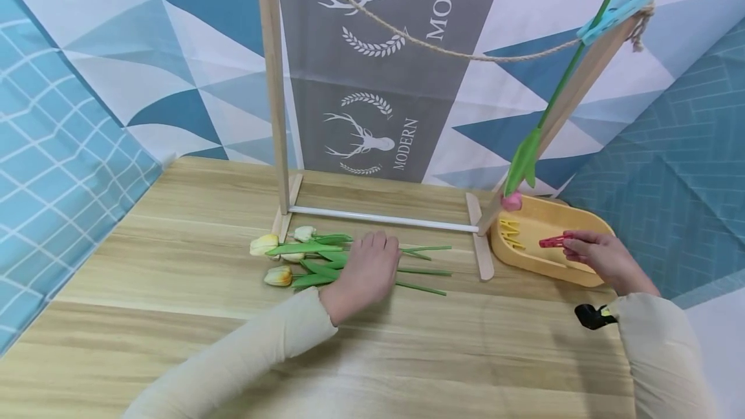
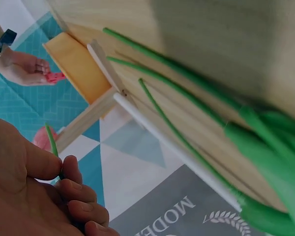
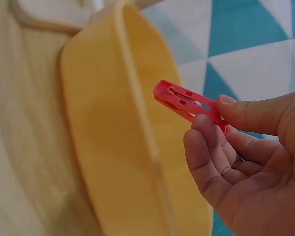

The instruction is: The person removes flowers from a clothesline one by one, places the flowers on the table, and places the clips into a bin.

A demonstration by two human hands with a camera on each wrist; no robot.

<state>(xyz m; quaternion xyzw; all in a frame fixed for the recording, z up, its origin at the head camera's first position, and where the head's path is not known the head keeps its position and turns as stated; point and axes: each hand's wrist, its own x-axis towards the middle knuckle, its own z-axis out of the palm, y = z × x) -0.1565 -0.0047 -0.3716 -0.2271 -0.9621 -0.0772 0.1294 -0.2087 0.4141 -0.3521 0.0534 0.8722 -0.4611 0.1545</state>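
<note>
My left hand (image 1: 368, 267) is over several artificial tulips lying on the table, with yellow (image 1: 279, 275) and white heads pointing left. In the left wrist view, a thin green tulip stem (image 2: 51, 140) is pinched between its thumb and forefinger; the rest of that tulip is hidden by the hand. My right hand (image 1: 602, 260) pinches a red clothespin (image 3: 189, 102) by its handle end, over the yellow basin (image 1: 550, 270). A pink tulip (image 1: 512, 202) hangs head down from the rope's right end, held by a blue clothespin (image 1: 618, 13).
A wooden frame (image 1: 272, 83) stands on the table (image 1: 174, 264), with a slack rope (image 1: 407, 36) across its top and a white rod (image 1: 384, 217) low between its feet. Yellow toothed pieces (image 1: 511, 234) lie at the basin's left side. A patterned cloth (image 1: 372, 70) hangs behind.
</note>
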